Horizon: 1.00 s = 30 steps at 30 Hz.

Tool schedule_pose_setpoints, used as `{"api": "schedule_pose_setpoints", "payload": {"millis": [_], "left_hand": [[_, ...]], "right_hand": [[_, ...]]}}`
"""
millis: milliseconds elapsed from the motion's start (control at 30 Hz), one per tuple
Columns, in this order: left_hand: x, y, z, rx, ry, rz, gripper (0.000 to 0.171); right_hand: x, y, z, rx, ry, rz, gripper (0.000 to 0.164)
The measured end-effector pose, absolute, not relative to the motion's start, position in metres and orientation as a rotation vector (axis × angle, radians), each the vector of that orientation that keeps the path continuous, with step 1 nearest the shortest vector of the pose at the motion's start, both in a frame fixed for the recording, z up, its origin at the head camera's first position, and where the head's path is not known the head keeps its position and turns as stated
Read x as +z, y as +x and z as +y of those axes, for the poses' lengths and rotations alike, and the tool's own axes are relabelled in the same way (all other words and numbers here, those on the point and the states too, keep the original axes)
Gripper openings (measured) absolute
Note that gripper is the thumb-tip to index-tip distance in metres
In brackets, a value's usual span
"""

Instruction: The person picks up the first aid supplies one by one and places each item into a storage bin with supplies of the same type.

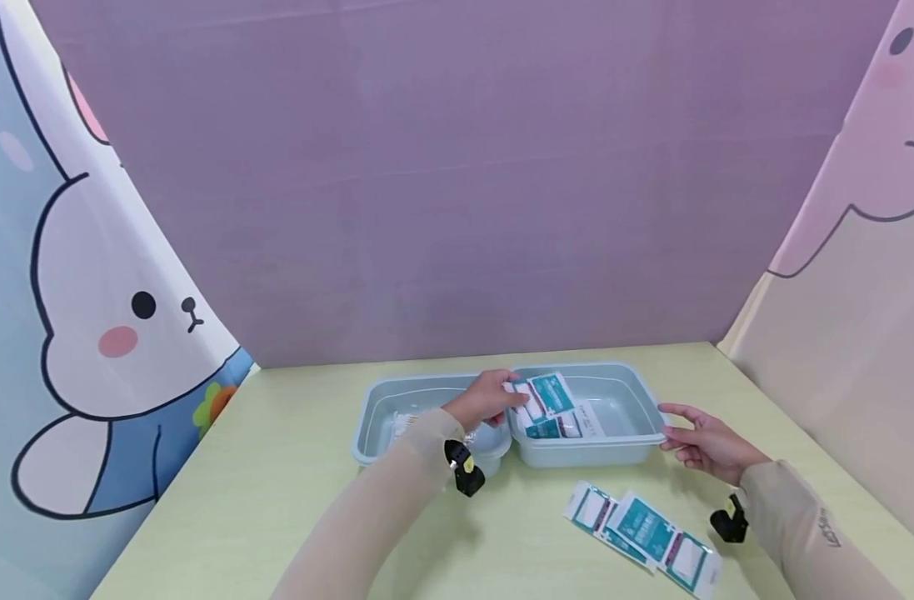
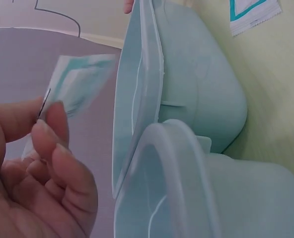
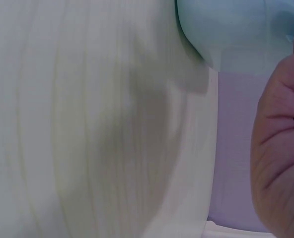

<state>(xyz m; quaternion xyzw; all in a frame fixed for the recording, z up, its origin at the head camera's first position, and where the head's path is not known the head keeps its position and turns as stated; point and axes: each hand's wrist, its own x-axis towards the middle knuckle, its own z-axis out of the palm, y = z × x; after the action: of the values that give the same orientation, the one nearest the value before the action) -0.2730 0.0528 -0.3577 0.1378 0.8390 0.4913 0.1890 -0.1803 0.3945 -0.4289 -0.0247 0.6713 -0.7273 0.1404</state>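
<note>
My left hand [image 1: 488, 399] pinches a flat teal-and-white packet [image 2: 82, 82] by one end between thumb and fingers. It holds it above the left part of the right-hand pale blue plastic tub [image 1: 636, 451]. Inside that tub lies a similar packet [image 1: 569, 426], partly covered in the head view by the held one. My right hand [image 1: 711, 443] grips the tub's right rim, one fingertip showing over the edge in the left wrist view. Only part of this hand appears in the right wrist view.
A second pale blue tub [image 1: 374, 400] stands against the left of the first, with white items [image 1: 402, 423] in it, partly behind my left arm. Several teal-and-white packets [image 1: 644, 527] overlap on the pale yellow table in front. A purple backdrop [image 1: 457, 208] rises behind.
</note>
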Motion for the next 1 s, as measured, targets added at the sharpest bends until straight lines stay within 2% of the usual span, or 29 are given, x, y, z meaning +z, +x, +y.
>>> {"api": "schedule_pose_setpoints", "payload": {"millis": [267,533,800,900,1000], "left_hand": [[-0.362,-0.273,0.067,1.374,0.411,2.347,0.035],[-0.363,-0.271,0.076,1.466,0.454,2.338,0.030],[-0.369,-0.268,0.074,1.377,0.562,2.328,0.057],[-0.370,-0.267,0.073,1.358,0.611,2.400,0.044],[-0.373,-0.265,0.075,1.299,0.766,2.445,0.027]], "right_hand": [[-0.428,-0.177,0.395,-2.107,-0.050,1.944,0.024],[-0.426,-0.179,0.391,-2.067,-0.029,2.007,0.031],[-0.428,-0.180,0.391,-2.049,-0.021,2.023,0.034],[-0.428,-0.181,0.393,-2.047,-0.037,2.027,0.032],[-0.429,-0.181,0.394,-2.058,-0.038,2.020,0.027]]}}
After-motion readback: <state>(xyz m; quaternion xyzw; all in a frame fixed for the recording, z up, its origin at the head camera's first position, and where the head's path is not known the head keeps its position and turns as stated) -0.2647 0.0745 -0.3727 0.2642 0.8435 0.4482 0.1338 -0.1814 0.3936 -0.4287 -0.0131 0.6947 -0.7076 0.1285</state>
